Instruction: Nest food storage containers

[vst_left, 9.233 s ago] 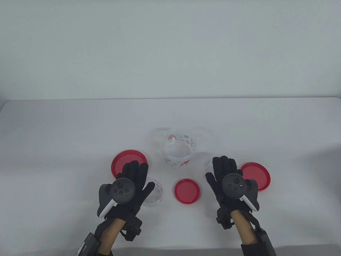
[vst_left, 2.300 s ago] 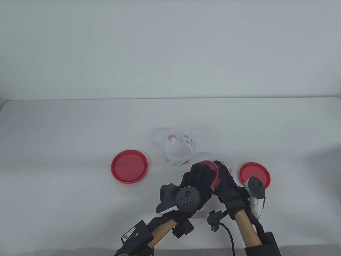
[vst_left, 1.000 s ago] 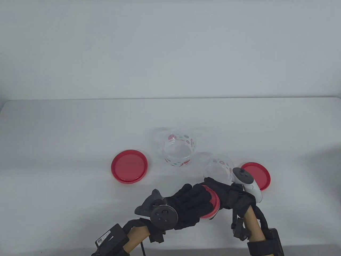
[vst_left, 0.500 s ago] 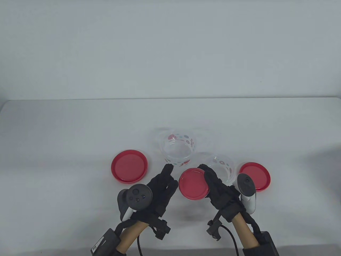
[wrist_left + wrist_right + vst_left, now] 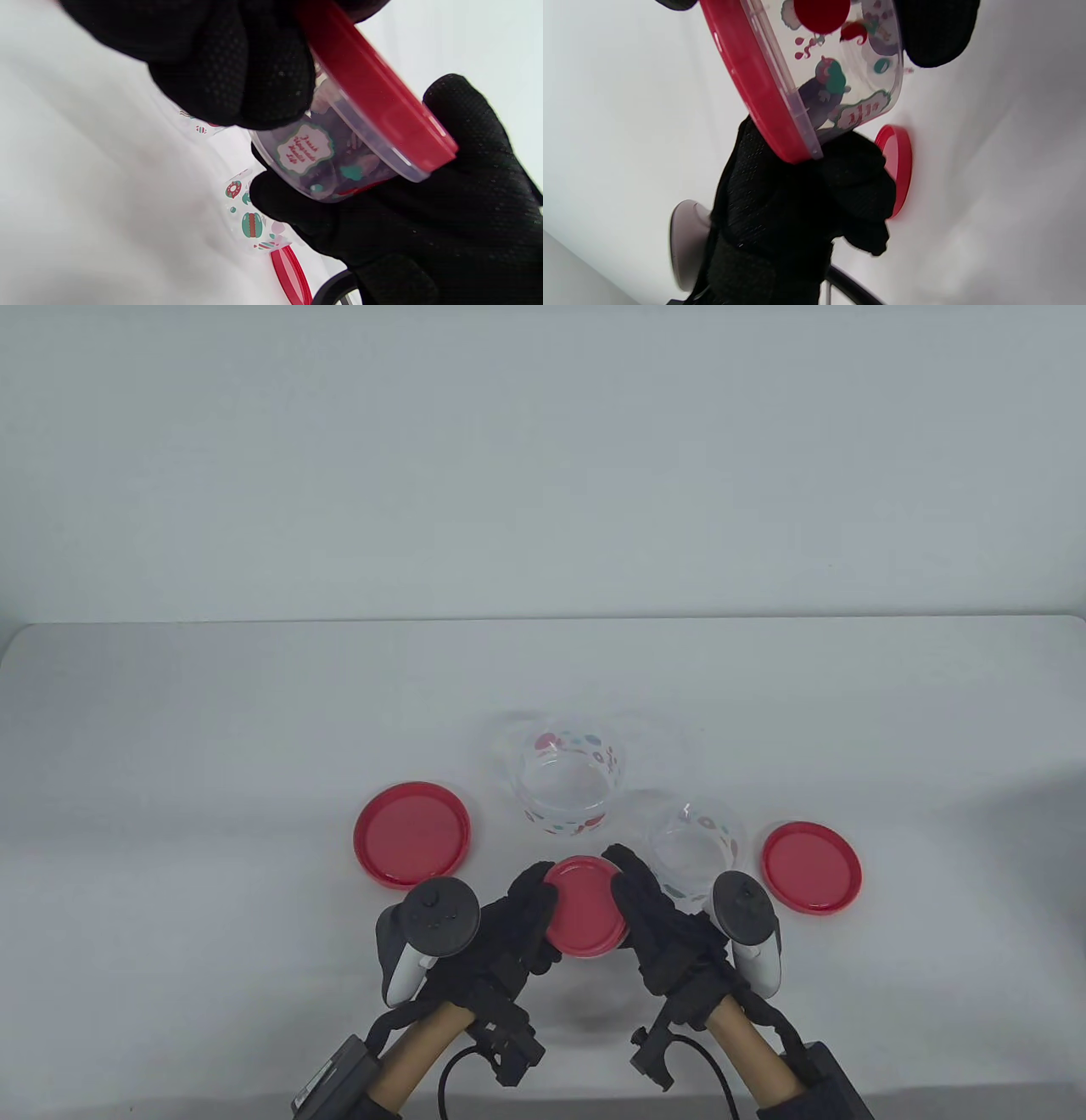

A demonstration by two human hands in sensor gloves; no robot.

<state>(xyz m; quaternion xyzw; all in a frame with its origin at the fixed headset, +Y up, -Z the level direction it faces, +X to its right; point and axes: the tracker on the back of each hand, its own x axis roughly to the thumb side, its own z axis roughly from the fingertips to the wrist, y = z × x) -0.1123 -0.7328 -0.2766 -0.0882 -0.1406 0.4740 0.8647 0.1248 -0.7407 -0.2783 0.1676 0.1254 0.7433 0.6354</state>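
You hold the small clear plastic tub with a red round lid [image 5: 584, 908] up off the white table [image 5: 212, 746], near its front edge. Your left hand [image 5: 509, 929] grips its left side and your right hand [image 5: 657, 925] grips its right side. The tub is tilted in both wrist views, and it has little pictures on its wall.

Behind it sits a big clear tub with coloured dots [image 5: 567, 782], open on top. To the right is a middle clear tub [image 5: 697, 857], open too. A big red lid [image 5: 411, 834] lies flat at the left. Another red lid [image 5: 811, 867] lies flat at the right, just beside the middle tub.
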